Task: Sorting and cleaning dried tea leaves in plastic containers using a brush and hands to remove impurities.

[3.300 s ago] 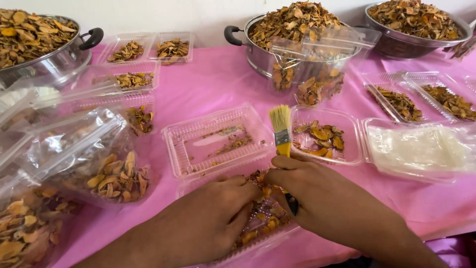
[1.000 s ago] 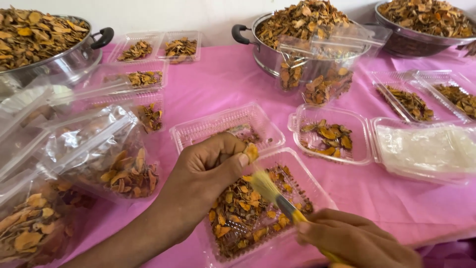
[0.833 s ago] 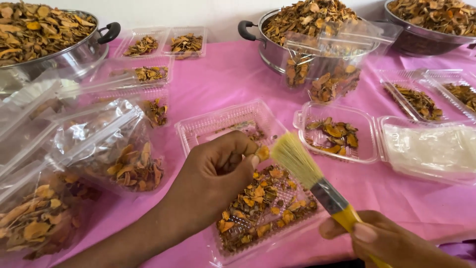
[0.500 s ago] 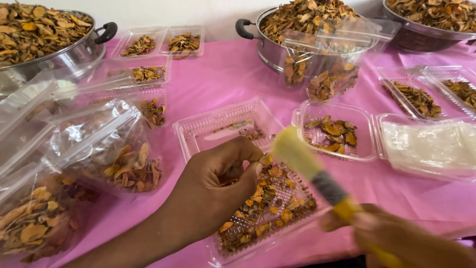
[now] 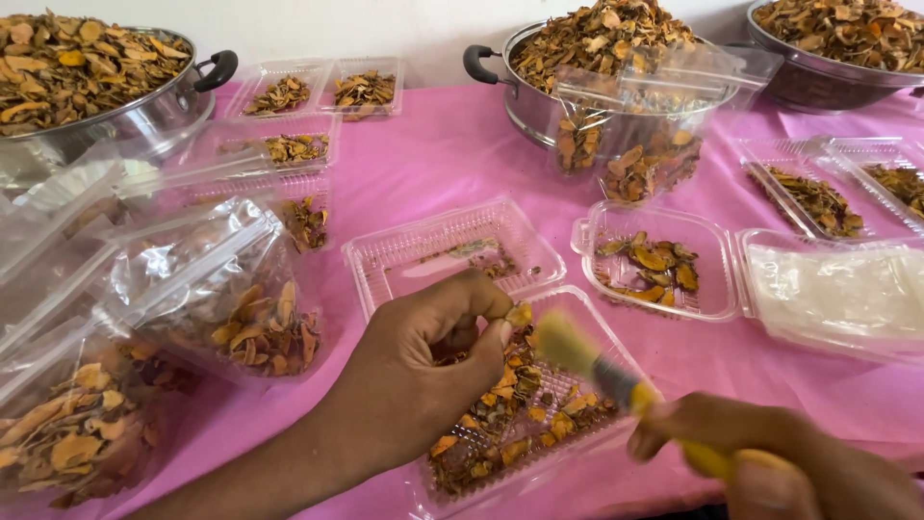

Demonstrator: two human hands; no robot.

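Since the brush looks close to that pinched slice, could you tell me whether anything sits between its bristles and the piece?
Nothing visible does. The brush, held in the right hand, points straight at the dried slice pinched by the left hand over the clear tray.

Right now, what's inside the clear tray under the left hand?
Dried orange-brown slices fill the clear tray. The left hand covers its near-left part; the brush crosses above it.

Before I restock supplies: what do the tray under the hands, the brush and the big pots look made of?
The tray looks like thin clear plastic: see-through, glossy, ribbed floor. The brush, held by the right hand, seems to have pale soft bristles, a dark metal band and a yellow handle, perhaps plastic or painted wood; blur leaves it open. The pots look like polished steel: silvery, reflective, with black handles.
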